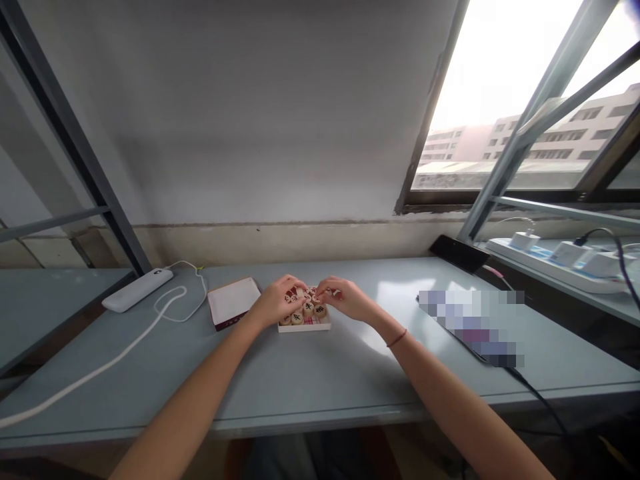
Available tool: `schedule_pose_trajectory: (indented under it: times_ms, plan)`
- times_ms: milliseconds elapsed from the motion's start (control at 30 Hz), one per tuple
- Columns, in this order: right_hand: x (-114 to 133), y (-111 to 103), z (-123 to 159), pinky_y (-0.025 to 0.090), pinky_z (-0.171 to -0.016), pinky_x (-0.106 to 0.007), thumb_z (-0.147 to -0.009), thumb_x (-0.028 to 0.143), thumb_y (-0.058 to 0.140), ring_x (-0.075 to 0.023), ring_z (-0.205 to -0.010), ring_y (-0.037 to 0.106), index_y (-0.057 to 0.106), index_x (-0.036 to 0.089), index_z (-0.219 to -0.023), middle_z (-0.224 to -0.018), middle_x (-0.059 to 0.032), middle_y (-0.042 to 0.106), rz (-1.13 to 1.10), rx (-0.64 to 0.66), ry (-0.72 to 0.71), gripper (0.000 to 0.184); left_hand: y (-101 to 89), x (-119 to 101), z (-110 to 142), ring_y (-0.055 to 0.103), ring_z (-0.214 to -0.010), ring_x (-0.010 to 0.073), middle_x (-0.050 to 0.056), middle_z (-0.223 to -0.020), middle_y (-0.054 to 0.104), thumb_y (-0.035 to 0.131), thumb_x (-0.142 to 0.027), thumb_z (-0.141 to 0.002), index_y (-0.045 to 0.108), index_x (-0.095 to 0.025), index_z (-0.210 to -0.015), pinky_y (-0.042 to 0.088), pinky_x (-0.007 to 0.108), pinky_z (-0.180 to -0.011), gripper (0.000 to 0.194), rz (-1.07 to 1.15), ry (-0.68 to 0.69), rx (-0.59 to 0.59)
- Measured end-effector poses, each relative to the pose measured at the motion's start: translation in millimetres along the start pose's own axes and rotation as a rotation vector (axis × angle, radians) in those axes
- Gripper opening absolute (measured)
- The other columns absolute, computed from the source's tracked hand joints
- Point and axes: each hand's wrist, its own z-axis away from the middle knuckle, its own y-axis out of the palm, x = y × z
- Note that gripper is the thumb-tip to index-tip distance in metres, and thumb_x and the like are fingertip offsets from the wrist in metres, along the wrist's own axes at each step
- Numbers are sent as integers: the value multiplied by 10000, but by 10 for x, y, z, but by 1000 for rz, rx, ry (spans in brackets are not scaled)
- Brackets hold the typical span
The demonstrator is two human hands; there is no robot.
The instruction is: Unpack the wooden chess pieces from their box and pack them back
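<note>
"Now, it's both hands in at the white tray, the left hand from one side, the right hand from the other!"

"And the round game pieces?"

"Right there inside it, between the hands, dark characters facing up on the nearest ones, a patch of pink lines showing by the near edge."

"Anything gripped?"

"Tough call! Fingers bent on both sides, tips down at the pieces, but whether either hand pinches one or merely touches it, nobody can tell from this view."

"What's around them?"

"On the bench, a shallow lid, pale on top, sits just beside the left wrist; farther left, a white oblong block and a white cable. Over to the right, well apart from the tray, lies a pixelated object. And a red bracelet circles the right wrist!"
</note>
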Motion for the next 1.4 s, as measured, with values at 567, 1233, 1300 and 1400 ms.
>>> schedule_pose_trajectory:
  times_ms: [567,1233,1300,1400]
  plan:
    - [-6,44,39,442,-649,-242,-723,149,581,-109,-697,549,639,215,-920,-1015,-49,555,215,9,-44,216,35,-107,6,572,-714,132,-23,-724,633,620,-297,-758,565,-201,-677,403,257,-767,137,-31,157,269]
    - [246,70,81,422,-668,-251,-724,261,664,-144,-722,568,671,229,-822,-798,-13,635,224,237,-174,104,-167,-43,40,532,-999,210,30,-1033,626,586,-269,-741,648,-246,-970,417,341,-897,238,-140,87,259]
    - [240,74,76,427,-688,-259,-734,290,659,-148,-738,571,678,226,-780,-827,-23,634,215,240,-194,81,-149,-35,47,525,-1037,219,41,-1096,603,604,-268,-723,641,-253,-1018,423,339,-905,297,-97,85,271]
    - [183,-6,54,427,-652,-247,-777,344,610,-125,-672,551,681,220,-782,-862,-34,635,191,154,-157,143,-112,-44,62,509,-1086,234,47,-1171,565,631,-268,-701,625,-269,-1073,413,348,-931,372,-70,89,275]
